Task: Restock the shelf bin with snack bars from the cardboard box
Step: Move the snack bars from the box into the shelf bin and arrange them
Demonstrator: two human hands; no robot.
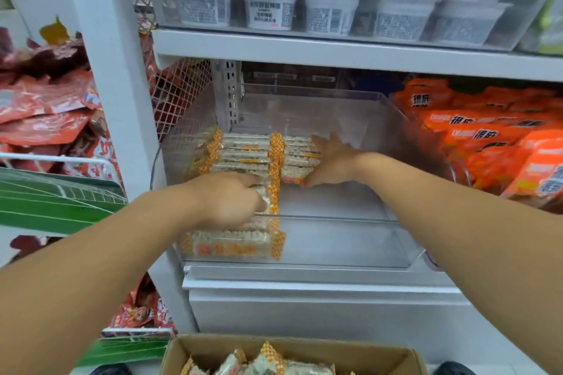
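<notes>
The brown cardboard box (292, 350) is cut off by the bottom edge, so only its far rim and the topmost orange-checked clear-wrapped snack bars (265, 359) inside it show. Above the box, the left hand (227, 199) covers part of the bar stack in the clear plastic shelf bin (335, 250). Print on the white lidded tubs (268, 7) on the shelf above the bin is too blurred to read.

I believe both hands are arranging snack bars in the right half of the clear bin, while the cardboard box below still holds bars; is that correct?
Not quite. The head view shows the snack bars stacked in the left half of the clear bin; its right half is bare. The left hand and right hand are on them, and the cardboard box still holds bars.
</notes>
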